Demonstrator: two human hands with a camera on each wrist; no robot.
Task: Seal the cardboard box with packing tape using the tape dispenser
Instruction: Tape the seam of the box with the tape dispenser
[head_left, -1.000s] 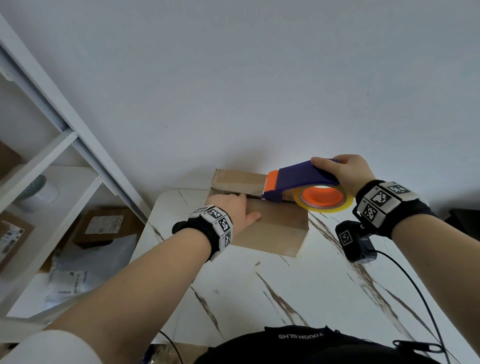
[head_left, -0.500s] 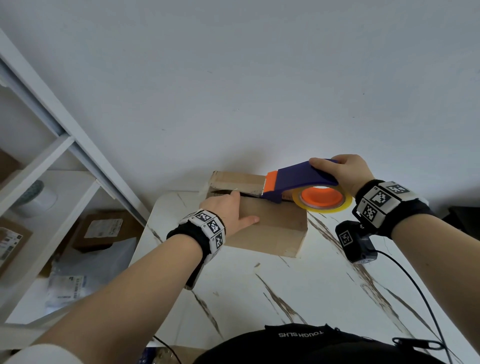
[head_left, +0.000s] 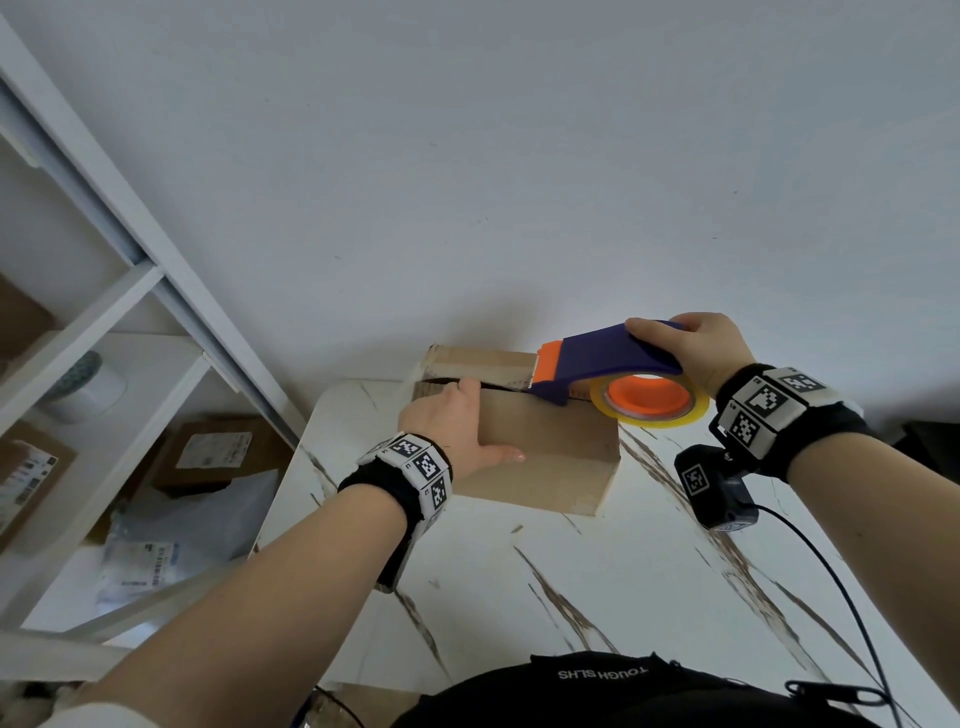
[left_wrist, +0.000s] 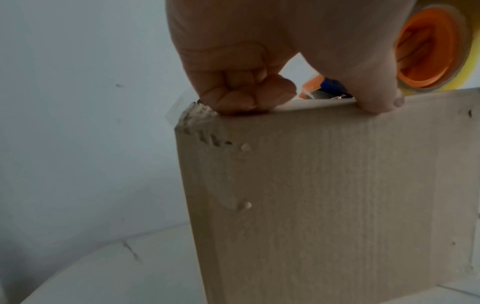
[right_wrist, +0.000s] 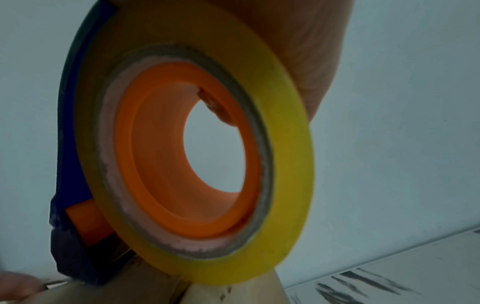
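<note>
The brown cardboard box (head_left: 550, 452) stands at the table's far edge by the wall. My left hand (head_left: 457, 423) grips its upper left corner, with curled fingers (left_wrist: 241, 96) on the top edge and the thumb (left_wrist: 374, 88) on the near face (left_wrist: 324, 205). My right hand (head_left: 693, 348) grips the blue tape dispenser (head_left: 608, 364) from above. Its orange front end (head_left: 550, 364) rests at the seam between the flaps. The yellow tape roll (head_left: 649, 408) with an orange hub hangs over the box's right end and fills the right wrist view (right_wrist: 285, 164).
The white marble-patterned table (head_left: 519, 597) stretches toward me from the box. A plain wall rises right behind the box. White shelves (head_left: 104, 364) at the left hold parcels (head_left: 213, 457) and plastic bags. A black cable (head_left: 831, 571) runs from my right wrist.
My left hand has slid a little left along the box toward its corner. The dispenser has stayed at the seam, hardly moved.
</note>
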